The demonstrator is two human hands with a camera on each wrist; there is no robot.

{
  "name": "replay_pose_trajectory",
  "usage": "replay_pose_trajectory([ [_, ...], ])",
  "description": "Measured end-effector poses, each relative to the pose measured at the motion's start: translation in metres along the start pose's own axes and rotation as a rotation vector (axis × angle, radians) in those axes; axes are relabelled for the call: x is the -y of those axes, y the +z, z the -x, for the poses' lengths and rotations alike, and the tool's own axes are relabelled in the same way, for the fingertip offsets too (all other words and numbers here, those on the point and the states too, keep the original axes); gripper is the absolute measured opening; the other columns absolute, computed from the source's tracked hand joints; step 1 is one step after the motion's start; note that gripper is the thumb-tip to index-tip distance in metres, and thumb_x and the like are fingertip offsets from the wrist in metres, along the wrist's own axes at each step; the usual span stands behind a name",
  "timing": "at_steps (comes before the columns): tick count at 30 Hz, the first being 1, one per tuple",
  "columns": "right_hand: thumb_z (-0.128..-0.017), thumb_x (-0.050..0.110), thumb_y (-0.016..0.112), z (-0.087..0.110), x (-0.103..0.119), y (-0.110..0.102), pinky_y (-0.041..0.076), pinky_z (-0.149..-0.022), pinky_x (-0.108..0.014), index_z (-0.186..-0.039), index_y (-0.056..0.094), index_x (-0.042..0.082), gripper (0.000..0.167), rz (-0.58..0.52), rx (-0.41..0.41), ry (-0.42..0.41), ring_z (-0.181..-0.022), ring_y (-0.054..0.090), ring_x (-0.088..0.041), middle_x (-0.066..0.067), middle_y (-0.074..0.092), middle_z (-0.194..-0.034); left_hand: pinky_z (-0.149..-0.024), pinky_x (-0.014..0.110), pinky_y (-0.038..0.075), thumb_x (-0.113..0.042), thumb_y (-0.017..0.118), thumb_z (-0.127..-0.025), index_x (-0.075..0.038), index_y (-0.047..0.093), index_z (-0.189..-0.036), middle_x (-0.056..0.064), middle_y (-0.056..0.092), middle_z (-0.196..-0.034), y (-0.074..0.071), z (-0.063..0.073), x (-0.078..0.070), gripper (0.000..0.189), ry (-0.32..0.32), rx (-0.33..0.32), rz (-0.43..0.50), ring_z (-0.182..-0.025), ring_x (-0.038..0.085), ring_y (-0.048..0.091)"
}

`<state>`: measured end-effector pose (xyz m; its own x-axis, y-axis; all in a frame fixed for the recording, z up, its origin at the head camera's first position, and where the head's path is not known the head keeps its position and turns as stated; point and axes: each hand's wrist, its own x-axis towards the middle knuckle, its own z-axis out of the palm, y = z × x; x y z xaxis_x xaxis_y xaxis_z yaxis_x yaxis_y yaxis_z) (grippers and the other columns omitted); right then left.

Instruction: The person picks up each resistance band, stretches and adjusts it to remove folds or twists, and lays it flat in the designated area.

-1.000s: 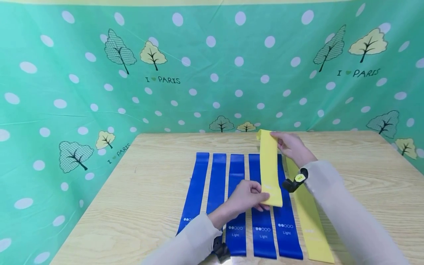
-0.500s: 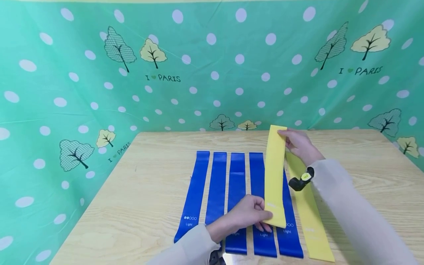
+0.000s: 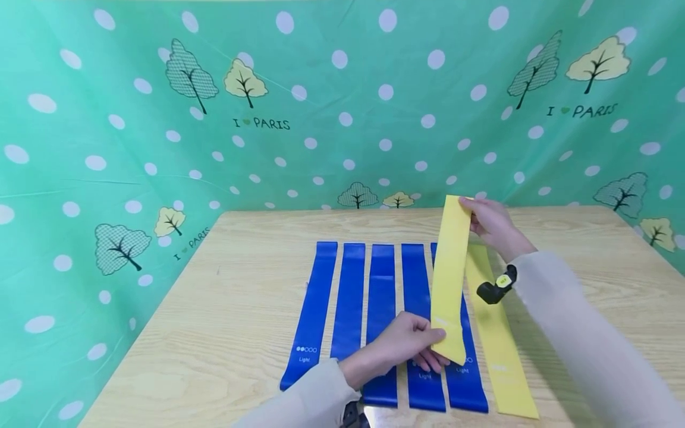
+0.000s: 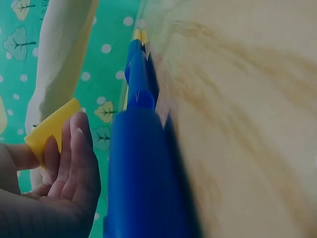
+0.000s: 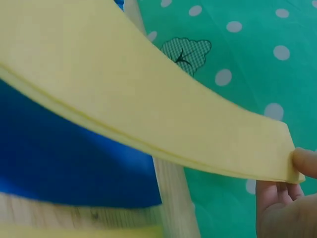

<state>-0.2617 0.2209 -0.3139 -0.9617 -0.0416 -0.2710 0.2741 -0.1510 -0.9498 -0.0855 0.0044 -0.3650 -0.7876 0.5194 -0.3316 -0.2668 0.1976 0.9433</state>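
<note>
A flat yellow resistance band [image 3: 449,279] is stretched out between my two hands above the table. My left hand [image 3: 409,340] pinches its near end between thumb and fingers; the left wrist view shows that end of the band [image 4: 52,126] edge-on. At the far, raised end, my right hand [image 3: 495,223] pinches the corner with the thumb on top, as the right wrist view also shows. Below lie several blue resistance bands [image 3: 350,297] side by side, printed "Light". The held band and my left hand partly cover the rightmost ones.
A second yellow band [image 3: 505,356] lies flat at the right end of the row, partly under my right forearm. The wooden table [image 3: 214,333] extends to both sides. Behind it hangs a green dotted cloth [image 3: 299,142].
Both hands have shifted right with the yellow band, from over the blue bands toward the yellow one on the table. Its far end has risen, and its curled tip has straightened.
</note>
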Motion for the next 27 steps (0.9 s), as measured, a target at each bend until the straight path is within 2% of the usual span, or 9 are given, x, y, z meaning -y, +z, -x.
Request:
replay_pose_trajectory([
  [7, -0.093, 0.026, 0.061, 0.002, 0.006, -0.013, 0.046, -0.061, -0.015, -0.105, 0.055, 0.015, 0.018, 0.065, -0.027, -0.030, -0.074, 0.054, -0.003, 0.011, 0.060, -0.084, -0.056, 0.029, 0.058, -0.014, 0.058, -0.091, -0.004, 0.069, -0.097, 0.019, 0.073, -0.082, 0.010, -0.002, -0.001, 0.016, -0.031, -0.004, 0.047, -0.069, 0.028, 0.072],
  [11, -0.093, 0.029, 0.060, 0.002, 0.009, -0.023, 0.048, -0.064, -0.014, -0.111, 0.053, 0.014, 0.024, 0.121, -0.036, -0.042, -0.078, 0.053, -0.004, 0.012, 0.058, -0.089, -0.052, 0.027, 0.056, -0.011, 0.056, -0.090, -0.002, 0.068, -0.087, 0.019, 0.072, -0.079, 0.018, -0.003, -0.001, 0.015, -0.031, -0.008, 0.036, -0.068, 0.030, 0.072],
  [14, -0.094, 0.032, 0.058, 0.001, 0.011, -0.031, 0.049, -0.067, -0.014, -0.114, 0.052, 0.014, 0.027, 0.205, -0.037, -0.057, -0.079, 0.053, -0.003, 0.014, 0.057, -0.089, -0.051, 0.026, 0.055, -0.013, 0.056, -0.093, -0.001, 0.065, -0.079, 0.019, 0.072, -0.076, 0.026, -0.005, -0.003, 0.021, -0.033, -0.007, 0.012, -0.067, 0.031, 0.071],
  [20, -0.095, 0.029, 0.057, 0.000, 0.011, -0.048, 0.051, -0.068, -0.016, -0.110, 0.052, 0.012, 0.023, 0.263, -0.022, -0.057, -0.076, 0.056, -0.002, 0.016, 0.059, -0.082, -0.051, 0.029, 0.056, -0.021, 0.056, -0.096, -0.001, 0.069, -0.083, 0.013, 0.072, -0.071, 0.048, -0.006, -0.004, 0.027, -0.069, -0.011, -0.019, -0.067, 0.032, 0.071],
  [22, -0.095, 0.028, 0.058, 0.000, 0.010, -0.053, 0.051, -0.067, -0.017, -0.108, 0.052, 0.011, 0.022, 0.269, -0.014, -0.041, -0.074, 0.057, -0.002, 0.016, 0.060, -0.080, -0.050, 0.030, 0.056, -0.021, 0.056, -0.096, 0.000, 0.069, -0.081, 0.013, 0.072, -0.070, 0.057, -0.007, -0.005, 0.029, -0.075, -0.015, -0.027, -0.066, 0.031, 0.071],
  [24, -0.095, 0.029, 0.057, -0.001, 0.008, -0.059, 0.052, -0.068, -0.017, -0.107, 0.051, 0.012, 0.022, 0.326, -0.011, -0.028, -0.074, 0.057, -0.001, 0.018, 0.060, -0.079, -0.048, 0.029, 0.055, -0.019, 0.056, -0.096, 0.001, 0.067, -0.077, 0.014, 0.071, -0.068, 0.067, -0.008, -0.006, 0.029, -0.072, -0.017, -0.039, -0.064, 0.030, 0.070],
  [27, -0.096, 0.033, 0.056, -0.001, 0.005, -0.067, 0.052, -0.071, -0.017, -0.122, 0.049, 0.009, 0.037, 0.410, 0.001, -0.002, -0.074, 0.058, 0.001, 0.021, 0.059, -0.078, -0.046, 0.028, 0.054, -0.015, 0.057, -0.094, -0.001, 0.063, -0.070, 0.012, 0.070, -0.064, 0.083, -0.009, -0.008, 0.028, -0.082, -0.024, -0.076, -0.060, 0.028, 0.070],
])
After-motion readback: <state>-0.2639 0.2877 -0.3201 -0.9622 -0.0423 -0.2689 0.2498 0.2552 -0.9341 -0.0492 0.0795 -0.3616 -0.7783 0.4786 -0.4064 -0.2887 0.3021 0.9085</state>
